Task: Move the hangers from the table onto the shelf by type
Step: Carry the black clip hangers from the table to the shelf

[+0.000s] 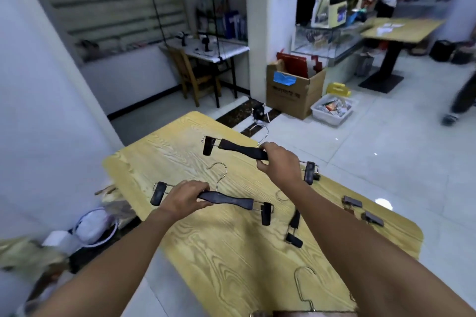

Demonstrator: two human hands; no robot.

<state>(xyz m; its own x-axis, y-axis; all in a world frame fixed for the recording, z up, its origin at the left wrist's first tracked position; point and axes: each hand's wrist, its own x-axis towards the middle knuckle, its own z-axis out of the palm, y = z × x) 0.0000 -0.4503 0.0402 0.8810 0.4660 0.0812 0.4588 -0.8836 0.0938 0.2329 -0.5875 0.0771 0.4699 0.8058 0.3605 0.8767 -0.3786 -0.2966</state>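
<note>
The room has a white tile floor (386,162) and a yellow wood worktop (231,252) that runs away from the person. Both hands are busy. The left hand (184,198) has its fingers curled round the bar of the near hanger (226,199), close to that bar's left end. The right hand (278,162) grips the far hanger (242,149), the same dark clip kind, close to its right end. The far hanger sits out by the far edge of the worktop. Both bars lie across, left to right, and tip down a bit to the right. Their hooks point away from the person. I cannot tell if the two are lifted or touch the wood.

More hangers lie on the worktop. A third hanger (293,224) is partly under the right arm, so its shape is hard to see. Brown clips (353,202) sit near the right edge. A wire hook (305,288) shows at the bottom, and the rest of it is cut off. All of these are nearer the right hand.

No shelf shows clearly, so I cannot say which way the pair must be carried. The far part of the room is blurry.
</note>
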